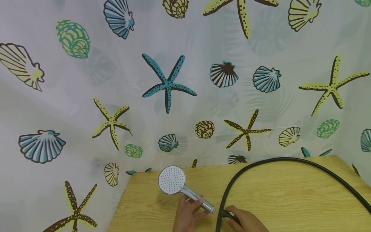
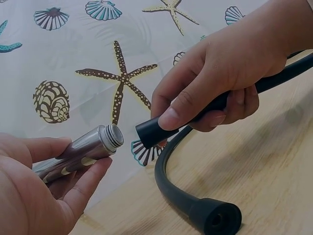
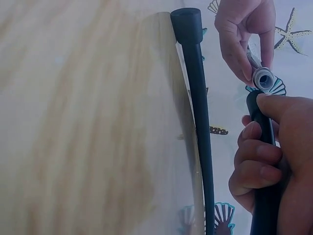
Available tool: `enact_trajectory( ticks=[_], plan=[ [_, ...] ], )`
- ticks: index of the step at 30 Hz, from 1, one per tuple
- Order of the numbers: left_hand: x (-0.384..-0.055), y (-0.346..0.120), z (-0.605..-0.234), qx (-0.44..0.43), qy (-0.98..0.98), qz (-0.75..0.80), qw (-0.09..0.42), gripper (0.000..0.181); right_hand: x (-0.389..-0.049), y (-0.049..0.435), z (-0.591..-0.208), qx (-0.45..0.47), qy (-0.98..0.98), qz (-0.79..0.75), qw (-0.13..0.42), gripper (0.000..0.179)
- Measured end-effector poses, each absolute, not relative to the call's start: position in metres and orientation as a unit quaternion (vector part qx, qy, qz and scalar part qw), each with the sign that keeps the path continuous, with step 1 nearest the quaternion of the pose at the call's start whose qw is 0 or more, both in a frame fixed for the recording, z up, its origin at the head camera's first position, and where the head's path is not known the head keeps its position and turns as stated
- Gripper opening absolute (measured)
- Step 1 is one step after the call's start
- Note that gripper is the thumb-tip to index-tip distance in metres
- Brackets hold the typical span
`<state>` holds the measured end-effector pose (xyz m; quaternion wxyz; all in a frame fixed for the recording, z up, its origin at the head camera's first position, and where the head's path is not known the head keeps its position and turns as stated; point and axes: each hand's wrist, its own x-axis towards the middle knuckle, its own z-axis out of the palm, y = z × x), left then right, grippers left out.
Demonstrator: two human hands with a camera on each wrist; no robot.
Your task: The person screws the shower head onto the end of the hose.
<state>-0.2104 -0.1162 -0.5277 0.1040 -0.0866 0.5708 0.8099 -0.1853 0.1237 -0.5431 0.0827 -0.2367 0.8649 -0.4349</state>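
Observation:
My left hand [image 1: 187,213] grips the chrome handle of a round shower head [image 1: 172,180], its spray face turned up toward the head camera. In the left wrist view the bare threaded end of the shower head [image 2: 113,137] points at the black hose. My right hand [image 1: 244,219] holds the black shower hose [image 2: 195,117] close behind its end fitting, the thumb lying along it. A small gap separates the fitting [image 2: 149,132] from the threads in the left wrist view. The hose's other end, a wider black connector [image 2: 215,215], lies past my hands.
A wood-grain table [image 1: 150,193] lies under the hands. The hose loops [image 1: 278,159] across its back and runs off to the right. Behind hangs a white curtain [image 1: 185,42] printed with shells and starfish, also along the left and right sides.

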Motion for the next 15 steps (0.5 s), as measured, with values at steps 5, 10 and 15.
enact_trajectory(
  ticks=[5, 10, 15],
  plan=[
    [-0.2109, -0.1142, -0.529, -0.085, 0.566, 0.813, 0.106, 0.082, -0.1851, 0.1225, -0.5418, -0.232, 0.864, -0.439, 0.085, 0.032],
    [-0.2104, -0.1125, -0.5279, -0.082, 0.567, 0.813, 0.107, 0.08, -0.1854, 0.1227, -0.543, -0.232, 0.864, -0.44, 0.082, 0.033],
    [-0.2095, -0.1114, -0.5261, -0.079, 0.567, 0.813, 0.106, 0.078, -0.1864, 0.1223, -0.5445, -0.234, 0.863, -0.442, 0.075, 0.034]
  ],
)
